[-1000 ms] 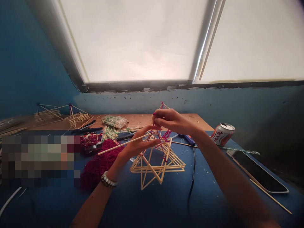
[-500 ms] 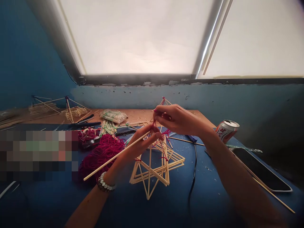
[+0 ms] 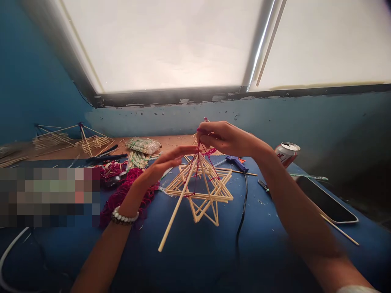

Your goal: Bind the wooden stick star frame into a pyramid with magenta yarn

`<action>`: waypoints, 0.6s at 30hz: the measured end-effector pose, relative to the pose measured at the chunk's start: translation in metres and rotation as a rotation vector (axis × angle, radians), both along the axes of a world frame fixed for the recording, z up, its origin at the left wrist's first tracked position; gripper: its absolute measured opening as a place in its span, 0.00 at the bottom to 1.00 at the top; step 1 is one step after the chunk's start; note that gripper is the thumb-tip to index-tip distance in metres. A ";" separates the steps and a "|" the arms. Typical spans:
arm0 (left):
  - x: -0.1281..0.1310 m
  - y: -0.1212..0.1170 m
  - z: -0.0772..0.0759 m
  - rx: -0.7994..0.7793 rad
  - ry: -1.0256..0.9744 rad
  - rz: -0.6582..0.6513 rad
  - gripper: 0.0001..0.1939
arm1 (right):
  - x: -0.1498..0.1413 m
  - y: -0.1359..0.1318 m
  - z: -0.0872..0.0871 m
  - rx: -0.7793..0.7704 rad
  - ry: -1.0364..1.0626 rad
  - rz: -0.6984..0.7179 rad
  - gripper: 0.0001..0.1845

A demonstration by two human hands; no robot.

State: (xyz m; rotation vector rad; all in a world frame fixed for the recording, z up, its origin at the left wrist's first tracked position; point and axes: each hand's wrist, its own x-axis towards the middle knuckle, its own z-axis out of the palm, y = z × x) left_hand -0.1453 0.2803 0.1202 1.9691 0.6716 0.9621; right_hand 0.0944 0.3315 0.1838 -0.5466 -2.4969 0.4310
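Note:
A star-shaped frame of wooden sticks (image 3: 195,198), tied with magenta yarn, hangs or stands below my hands; which of the two I cannot tell. My right hand (image 3: 227,138) pinches magenta yarn (image 3: 198,147) just above the frame's peak. Fingers stretched out, my left hand (image 3: 163,165) reaches to the peak from the left, its fingertips at the yarn. One longer stick (image 3: 171,224) slants from the peak down towards me. Left of the frame lies a heap of magenta yarn (image 3: 119,205), partly behind my left wrist.
A blue glue gun (image 3: 237,163) with a black cord (image 3: 242,215) lies behind the frame. To the right are a can (image 3: 285,152), a phone (image 3: 325,199) and a loose stick (image 3: 340,230). Wrapped sticks (image 3: 143,145) and another stick structure (image 3: 91,142) sit at the back left.
My left hand has let go of the slanting stick and straightened its fingers. That stick now points more steeply downward. The frame has turned, and my right hand still pinches the yarn.

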 end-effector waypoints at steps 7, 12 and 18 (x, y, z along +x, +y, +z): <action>0.027 0.032 0.032 0.089 0.216 -0.054 0.20 | 0.001 -0.001 0.002 0.013 0.025 -0.029 0.09; 0.035 0.046 0.026 0.057 0.173 -0.174 0.19 | 0.003 0.002 0.004 0.005 0.026 -0.070 0.09; 0.032 0.051 0.021 0.047 0.176 -0.097 0.18 | 0.010 0.008 0.004 0.002 -0.039 -0.113 0.10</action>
